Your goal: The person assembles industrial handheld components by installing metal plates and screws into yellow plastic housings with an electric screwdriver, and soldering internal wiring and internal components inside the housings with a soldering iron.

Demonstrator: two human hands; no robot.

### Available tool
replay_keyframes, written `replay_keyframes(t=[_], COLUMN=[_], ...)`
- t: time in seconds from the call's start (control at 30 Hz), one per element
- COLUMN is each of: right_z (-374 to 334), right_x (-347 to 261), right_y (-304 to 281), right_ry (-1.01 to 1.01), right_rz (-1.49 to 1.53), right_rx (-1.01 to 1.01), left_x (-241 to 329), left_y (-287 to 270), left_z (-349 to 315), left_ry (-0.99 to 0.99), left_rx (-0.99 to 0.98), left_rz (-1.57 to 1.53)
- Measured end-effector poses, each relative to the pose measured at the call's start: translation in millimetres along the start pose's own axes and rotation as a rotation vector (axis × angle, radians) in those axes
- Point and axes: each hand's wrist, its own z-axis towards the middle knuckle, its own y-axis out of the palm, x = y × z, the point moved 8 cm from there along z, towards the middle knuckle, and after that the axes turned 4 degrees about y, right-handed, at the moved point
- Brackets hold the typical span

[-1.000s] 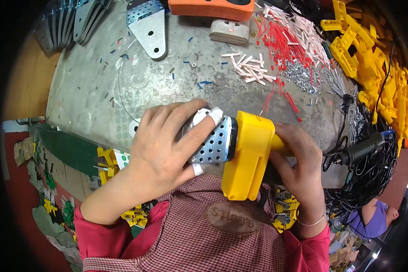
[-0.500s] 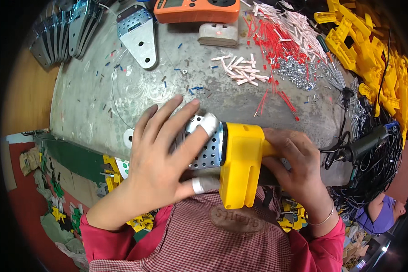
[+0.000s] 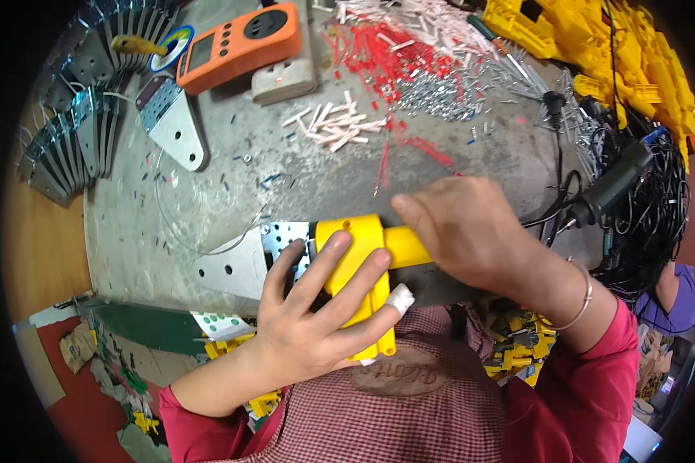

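A yellow plastic housing [image 3: 363,231] with a handle on its right side lies near the table's front edge. On its left side it adjoins a grey metal plate [image 3: 235,266] with a perforated, shiny section. My left hand [image 3: 309,316] is laid over the housing, its fingers curved across the top and one fingertip wrapped in white tape; its thumb is hidden. My right hand [image 3: 471,231], blurred, is closed about the end of the yellow handle, and its fingers are mostly out of sight.
An orange multimeter [image 3: 239,46], a white socket block [image 3: 284,82] and another metal plate [image 3: 174,131] lie at the back left. Beyond my hands are white sleeves [image 3: 336,123], red LEDs [image 3: 386,58] and screws [image 3: 440,96]. Yellow housings [image 3: 625,54] and black cables [image 3: 656,239] are heaped at right.
The housing and metal plate have shifted left. My left hand has moved from the perforated metal onto the yellow housing. My right hand has turned over the handle's end. The view has swung right.
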Motion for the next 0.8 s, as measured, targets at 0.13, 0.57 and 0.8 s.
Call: replay_keyframes(t=[0.13,0.57,0.8], right_z=[-1.1,3.9,14.6], right_x=[-7.5,68.4,84.2], right_y=[-0.9,-73.6,-73.8], right_ry=[-0.032,-0.181,-0.006], right_rz=[-0.117,-0.375,-0.338], right_rx=[0.061,0.163,0.08], left_x=[2.0,11.5,12.7], left_y=[-7.2,6.2,7.7], left_z=[9.0,25.1,22.5], left_ry=[0.056,0.108,0.092], left_rx=[-0.109,-0.203,-0.157], left_rz=[-0.035,0.042,0.028])
